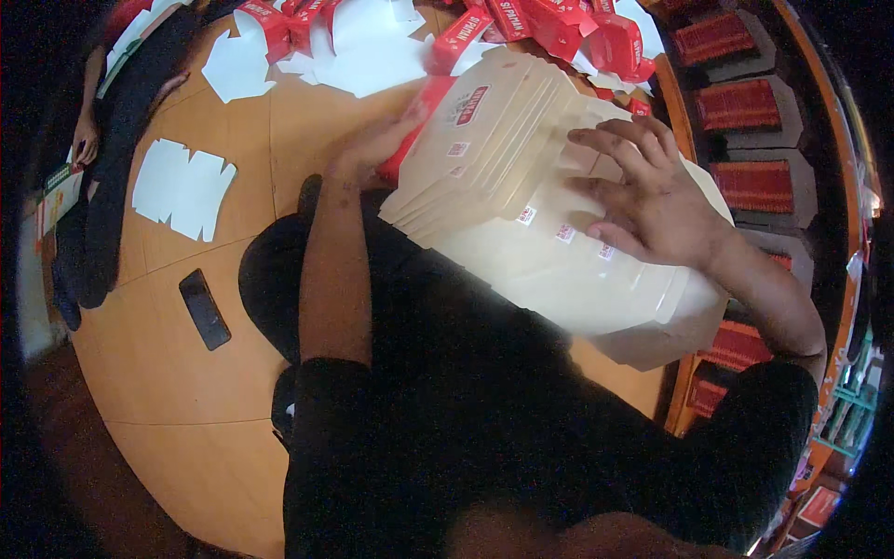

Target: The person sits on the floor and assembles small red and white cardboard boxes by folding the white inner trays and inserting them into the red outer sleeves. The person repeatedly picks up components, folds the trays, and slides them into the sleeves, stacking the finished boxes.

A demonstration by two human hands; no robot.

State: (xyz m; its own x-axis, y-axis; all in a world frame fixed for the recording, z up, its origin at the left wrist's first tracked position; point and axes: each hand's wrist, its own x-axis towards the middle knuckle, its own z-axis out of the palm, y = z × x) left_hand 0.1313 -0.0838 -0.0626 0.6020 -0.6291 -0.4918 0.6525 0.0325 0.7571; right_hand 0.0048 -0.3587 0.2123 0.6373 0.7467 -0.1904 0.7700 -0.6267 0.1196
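Across my lap lies a fanned stack of flat cream carton blanks point(521, 270), with small red printed squares on some. My right hand point(643, 191) rests on top of the stack, fingers spread and palm down, holding nothing. At the far left edge of the stack, my left hand point(386, 140) is against a red piece of card point(410, 135). Its fingers are blurred and partly hidden, so whether they grip the card cannot be made out.
Red folded cartons point(554, 28) and white blanks point(372, 51) are heaped ahead on the wooden floor point(186, 391). A single white blank point(183, 189) and a phone point(205, 309) lie to my left. Another person's hand point(85, 140) shows far left. Shelves of red bundles point(740, 104) line the right.
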